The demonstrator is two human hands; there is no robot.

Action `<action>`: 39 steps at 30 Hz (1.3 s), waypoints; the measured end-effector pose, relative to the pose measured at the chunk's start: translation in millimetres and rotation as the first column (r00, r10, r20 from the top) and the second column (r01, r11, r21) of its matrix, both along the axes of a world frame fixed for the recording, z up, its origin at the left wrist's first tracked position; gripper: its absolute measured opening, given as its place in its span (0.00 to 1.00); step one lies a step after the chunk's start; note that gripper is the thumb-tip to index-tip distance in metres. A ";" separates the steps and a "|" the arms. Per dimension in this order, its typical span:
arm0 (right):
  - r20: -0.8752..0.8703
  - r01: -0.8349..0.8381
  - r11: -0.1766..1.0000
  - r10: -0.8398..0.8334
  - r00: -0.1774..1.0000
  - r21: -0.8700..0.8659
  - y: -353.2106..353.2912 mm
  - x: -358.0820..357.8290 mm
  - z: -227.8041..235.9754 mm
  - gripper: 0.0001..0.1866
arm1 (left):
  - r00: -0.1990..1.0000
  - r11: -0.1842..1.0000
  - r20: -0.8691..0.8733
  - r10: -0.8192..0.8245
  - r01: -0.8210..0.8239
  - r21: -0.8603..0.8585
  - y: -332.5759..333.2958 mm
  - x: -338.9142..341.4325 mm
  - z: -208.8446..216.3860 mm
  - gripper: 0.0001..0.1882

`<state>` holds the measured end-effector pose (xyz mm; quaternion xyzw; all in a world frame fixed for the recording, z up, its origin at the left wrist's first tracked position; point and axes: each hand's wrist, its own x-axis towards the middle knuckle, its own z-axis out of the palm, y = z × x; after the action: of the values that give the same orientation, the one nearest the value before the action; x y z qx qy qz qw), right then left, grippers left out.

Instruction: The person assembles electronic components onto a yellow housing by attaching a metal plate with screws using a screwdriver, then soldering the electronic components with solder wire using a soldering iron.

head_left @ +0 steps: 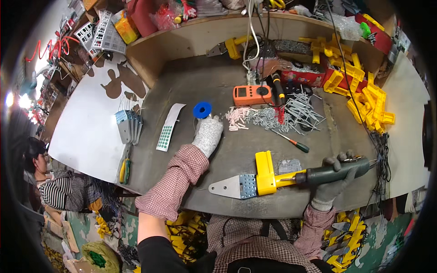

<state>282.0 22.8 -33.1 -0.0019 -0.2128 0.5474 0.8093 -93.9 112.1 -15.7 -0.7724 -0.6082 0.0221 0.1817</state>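
Observation:
My right hand, in a grey glove, wraps round the black handle of a pipe welding iron. The iron lies across the bench front, its yellow guard in the middle and its flat, pointed metal plate to the left. My left hand, in a speckled glove, reaches over the bench just below a blue spool. Its fingers are bunched at the spool's near edge; whatever they pinch is hidden. Right of them lie small pink tubes, grey pieces and a heap of long screws.
An orange multimeter sits behind the small parts. A screwdriver lies right of centre. Yellow plastic shells are piled at right. A sheet of green stickers and metal plates lie at left. Another person sits far left.

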 end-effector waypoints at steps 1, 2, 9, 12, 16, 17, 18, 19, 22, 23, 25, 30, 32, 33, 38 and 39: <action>-0.007 0.005 1.000 -0.005 1.000 0.009 -3.1 0.9 -2.2 0.24 | 0.999 0.997 -0.020 -0.026 0.024 -0.079 5.2 -1.7 -8.5 0.09; -0.043 -0.023 0.999 0.024 0.999 0.029 -6.1 0.7 -4.7 0.23 | 0.996 0.997 -0.047 -0.072 0.069 -0.044 10.3 -5.3 -13.4 0.08; -0.088 -0.096 0.995 0.093 0.992 -0.033 -13.4 -1.5 -11.3 0.24 | 0.998 0.991 -0.035 -0.045 0.041 -0.125 7.6 15.8 18.4 0.10; -0.076 -0.103 0.994 0.100 0.992 -0.028 -13.0 -4.1 -8.0 0.24 | 0.939 0.997 0.336 -0.074 0.056 0.062 -53.1 46.0 30.7 0.09; -0.066 -0.084 0.994 0.079 0.995 -0.069 -11.9 -9.6 -4.8 0.22 | 0.449 0.982 0.893 0.018 0.160 -0.100 -156.1 80.9 5.6 0.11; -0.102 -0.099 0.993 0.092 0.991 -0.061 -12.3 -10.8 -4.5 0.22 | 0.287 0.971 0.957 0.052 0.208 -0.115 -170.5 88.1 -4.3 0.12; -0.147 -0.122 0.991 0.112 0.983 -0.061 -12.2 -11.8 -4.4 0.21 | 0.303 0.979 0.950 0.074 0.160 -0.127 -177.7 91.4 -13.4 0.12; -0.131 -0.125 0.990 0.117 0.985 -0.059 -12.5 -12.6 -4.3 0.21 | 0.277 0.990 0.961 0.013 0.130 -0.051 -182.4 94.4 -21.1 0.13; -0.150 -0.131 0.991 0.124 0.981 -0.039 -12.3 -14.2 -4.3 0.20 | 0.266 0.994 0.961 -0.070 0.096 0.046 -181.9 98.5 -33.5 0.14; -0.180 -0.150 0.988 0.140 0.974 -0.041 -12.3 -14.8 -4.0 0.19 | 0.290 0.992 0.952 -0.097 0.106 0.069 -180.3 99.0 -34.4 0.14; -0.212 -0.168 0.985 0.156 0.965 -0.043 -12.0 -16.1 -3.5 0.19 | 0.291 0.989 0.948 -0.131 0.099 0.106 -177.6 99.7 -33.8 0.16; -0.185 -0.209 0.977 0.211 0.960 0.031 -9.2 -19.0 -4.0 0.18 | 0.313 0.981 0.930 -0.194 0.087 0.175 -180.1 103.7 -34.8 0.17; -0.179 -0.217 0.976 0.213 0.960 -0.003 -8.6 -18.9 -4.4 0.18 | 0.329 0.982 0.925 -0.190 0.084 0.172 -180.2 104.3 -35.7 0.16; -0.217 -0.215 0.976 0.202 0.955 -0.038 -9.0 -18.6 -4.4 0.18 | 0.323 0.975 0.920 -0.223 0.089 0.205 -180.0 104.0 -35.3 0.16; -0.130 -0.125 0.981 0.106 0.986 -0.148 -12.5 -20.2 -2.5 0.17 | 0.254 0.981 0.959 -0.129 0.177 0.085 -175.9 96.1 -24.2 0.14; -0.135 -0.132 0.977 0.110 0.985 -0.170 -13.7 -21.1 -1.5 0.17 | 0.269 0.976 0.954 -0.131 0.206 0.076 -174.7 94.0 -21.4 0.12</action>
<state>260.9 9.0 -34.6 -0.0270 -0.1116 0.6117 0.7827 0.0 -62.6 -37.1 -0.6980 -0.5098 -0.4423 -0.2392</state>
